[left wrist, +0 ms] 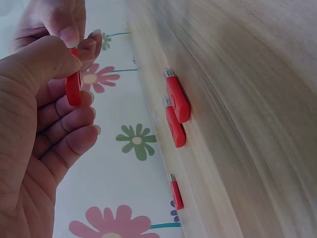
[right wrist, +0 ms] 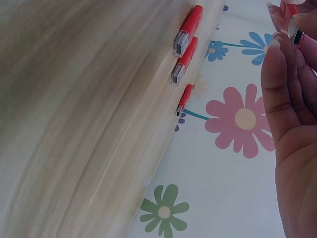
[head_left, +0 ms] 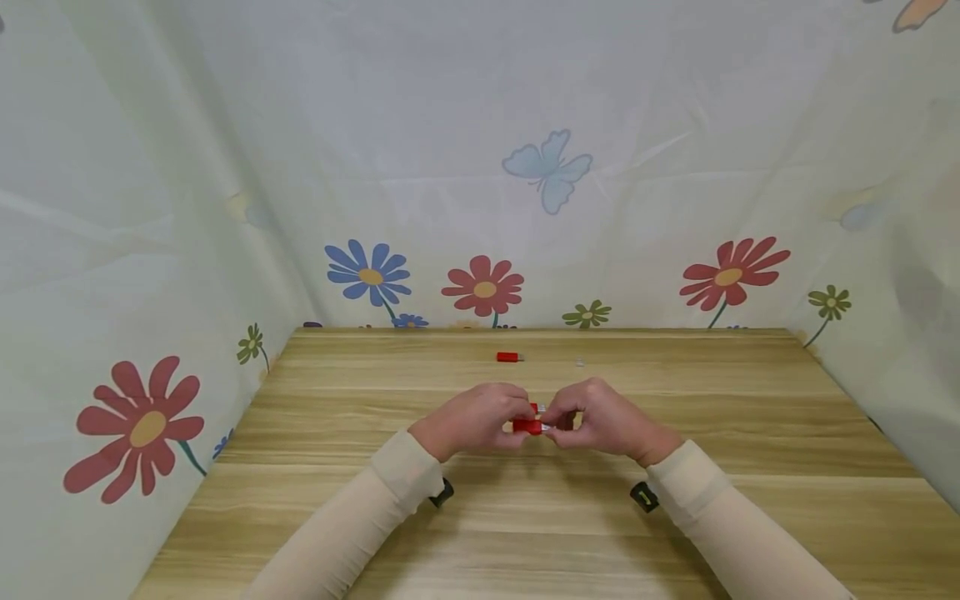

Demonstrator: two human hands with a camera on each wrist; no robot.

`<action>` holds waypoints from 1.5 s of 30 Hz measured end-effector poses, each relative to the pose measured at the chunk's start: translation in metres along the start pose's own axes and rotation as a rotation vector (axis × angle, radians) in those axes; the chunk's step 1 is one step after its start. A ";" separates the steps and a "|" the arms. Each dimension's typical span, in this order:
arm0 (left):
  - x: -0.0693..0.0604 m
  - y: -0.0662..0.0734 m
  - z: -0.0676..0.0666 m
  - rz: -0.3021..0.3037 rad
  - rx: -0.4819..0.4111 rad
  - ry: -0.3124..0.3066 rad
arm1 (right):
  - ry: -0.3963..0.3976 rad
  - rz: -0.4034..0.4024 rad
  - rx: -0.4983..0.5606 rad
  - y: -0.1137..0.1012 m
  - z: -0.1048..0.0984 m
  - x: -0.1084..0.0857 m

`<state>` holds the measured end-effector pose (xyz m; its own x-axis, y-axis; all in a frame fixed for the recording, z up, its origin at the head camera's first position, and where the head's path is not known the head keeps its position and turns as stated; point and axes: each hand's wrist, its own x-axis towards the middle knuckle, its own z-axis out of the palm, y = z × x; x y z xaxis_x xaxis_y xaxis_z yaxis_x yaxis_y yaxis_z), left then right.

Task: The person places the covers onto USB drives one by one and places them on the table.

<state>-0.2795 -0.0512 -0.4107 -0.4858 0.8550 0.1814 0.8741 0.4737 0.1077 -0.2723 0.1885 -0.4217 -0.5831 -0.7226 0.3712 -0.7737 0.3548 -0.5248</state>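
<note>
Between thumb and fingers, the left hand (head_left: 480,417) (left wrist: 29,114) pinches a red USB stick (head_left: 527,427) (left wrist: 73,89) by its red body, above the table. At the stick's pale metal end, the thumb and fingertips of the right hand (head_left: 607,421) (right wrist: 297,109) pinch it; whether a clear cap is on that end I cannot tell. Below the hands, two red USB sticks with clear-capped ends lie side by side on the table, the nearer (left wrist: 179,99) (right wrist: 190,27) and the farther (left wrist: 175,124) (right wrist: 185,59).
Farther back on the wooden table (head_left: 375,367) lie another red USB stick (head_left: 507,357) (left wrist: 177,193) (right wrist: 185,96), its metal end uncovered, and a small clear piece (head_left: 580,362) (right wrist: 146,181) to its right. A flower-printed cloth (head_left: 420,167) hangs behind and at both sides.
</note>
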 end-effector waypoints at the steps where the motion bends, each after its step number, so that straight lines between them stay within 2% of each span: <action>1: 0.000 0.000 0.000 -0.004 -0.001 0.002 | -0.002 0.010 -0.007 0.000 0.000 0.000; 8: 0.000 -0.001 -0.003 0.011 -0.005 0.025 | -0.017 0.070 -0.038 -0.003 -0.003 0.001; 16: -0.002 -0.003 -0.003 0.061 -0.017 0.047 | -0.039 0.060 0.008 -0.005 -0.003 0.001; 21: -0.002 -0.002 -0.003 0.061 -0.003 0.050 | -0.029 0.058 -0.006 -0.003 -0.002 0.002; 31: 0.007 -0.003 -0.009 0.014 0.060 0.049 | -0.049 0.130 -0.105 -0.006 -0.013 0.011; 39: 0.016 -0.013 -0.013 -0.136 0.039 0.005 | -0.043 0.174 -0.123 0.006 -0.018 0.021; 45: 0.022 -0.024 -0.010 -0.173 -0.007 0.032 | -0.011 0.200 -0.135 0.016 -0.019 0.028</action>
<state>-0.3109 -0.0459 -0.3990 -0.6287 0.7539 0.1907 0.7777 0.6113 0.1468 -0.3060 0.1852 -0.4056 -0.7260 -0.6363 0.2610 -0.6696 0.5673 -0.4794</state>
